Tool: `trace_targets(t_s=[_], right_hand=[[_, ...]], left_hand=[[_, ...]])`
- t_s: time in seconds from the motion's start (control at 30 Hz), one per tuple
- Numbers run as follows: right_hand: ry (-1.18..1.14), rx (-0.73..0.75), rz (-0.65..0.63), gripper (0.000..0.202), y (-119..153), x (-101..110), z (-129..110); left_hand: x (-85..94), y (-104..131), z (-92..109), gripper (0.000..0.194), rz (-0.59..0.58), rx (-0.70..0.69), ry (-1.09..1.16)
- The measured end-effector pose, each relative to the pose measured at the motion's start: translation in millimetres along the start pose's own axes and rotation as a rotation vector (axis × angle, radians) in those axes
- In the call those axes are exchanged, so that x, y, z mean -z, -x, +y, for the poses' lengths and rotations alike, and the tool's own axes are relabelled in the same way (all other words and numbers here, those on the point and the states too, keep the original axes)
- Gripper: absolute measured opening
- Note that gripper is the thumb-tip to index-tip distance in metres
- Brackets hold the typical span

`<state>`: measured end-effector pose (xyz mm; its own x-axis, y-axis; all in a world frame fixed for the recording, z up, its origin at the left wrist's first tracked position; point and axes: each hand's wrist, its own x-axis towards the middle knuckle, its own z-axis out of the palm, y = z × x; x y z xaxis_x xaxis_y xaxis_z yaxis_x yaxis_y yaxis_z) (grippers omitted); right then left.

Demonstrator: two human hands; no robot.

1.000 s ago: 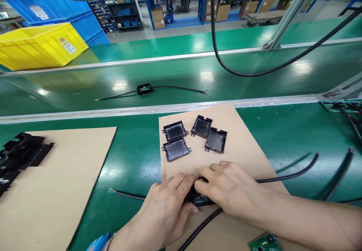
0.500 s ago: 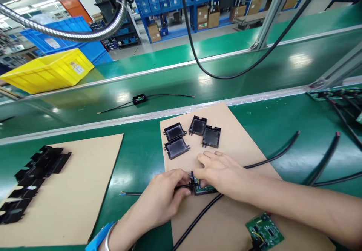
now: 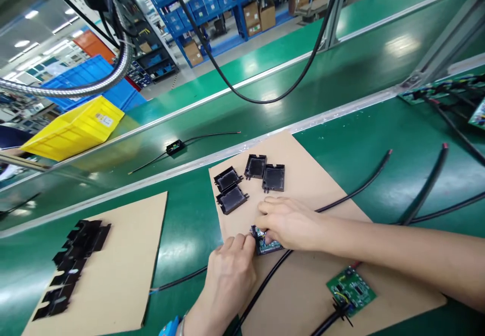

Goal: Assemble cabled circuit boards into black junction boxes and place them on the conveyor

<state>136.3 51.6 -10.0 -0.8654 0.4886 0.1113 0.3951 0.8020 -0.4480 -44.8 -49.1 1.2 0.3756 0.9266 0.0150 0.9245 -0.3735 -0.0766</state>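
A green circuit board (image 3: 270, 248) sits in a small black plastic case on the cardboard, partly covered by my fingers. My left hand (image 3: 229, 270) is closed at the case's left edge, on a thin black cable (image 3: 185, 277) that runs out leftward to bare coloured wire ends. My right hand (image 3: 288, 224) bends over the top of the board, its fingers closed on it; the fingertips are partly hidden. Just behind lie several black plastic cases (image 3: 273, 178), open side up. Nearer the front right is another green circuit board (image 3: 351, 290) with a thick black cable attached.
Black plastic parts (image 3: 78, 255) lie in a row on a cardboard sheet (image 3: 125, 255) at left. A wired case (image 3: 175, 147) rests beyond the metal rail. Black cables (image 3: 424, 189) stretch across the right side. A yellow bin (image 3: 76, 129) stands at back left; a cable loop (image 3: 261, 101) hangs overhead.
The view has shifted and tilted. My left hand has turned, knuckles now upward, and sits against the case's left edge. My right hand stays over the board.
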Motion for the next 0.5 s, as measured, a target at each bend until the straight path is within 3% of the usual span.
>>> trace_targets(t_s=[0.2,0.3,0.5], right_hand=[[-0.116,-0.113,-0.051,0.015,-3,17,-4],[-0.069,-0.198,-0.082,0.031,-12,24,-9],[-0.016,-0.284,-0.368,0.035,-49,22,-10]], left_hand=[[9.0,-13,6,0.023,-0.133,-0.006,-0.083],[6.0,-11,3,0.021,-0.079,-0.017,-0.039],[-4.4,-5,-9,0.022,0.036,-0.028,0.172]])
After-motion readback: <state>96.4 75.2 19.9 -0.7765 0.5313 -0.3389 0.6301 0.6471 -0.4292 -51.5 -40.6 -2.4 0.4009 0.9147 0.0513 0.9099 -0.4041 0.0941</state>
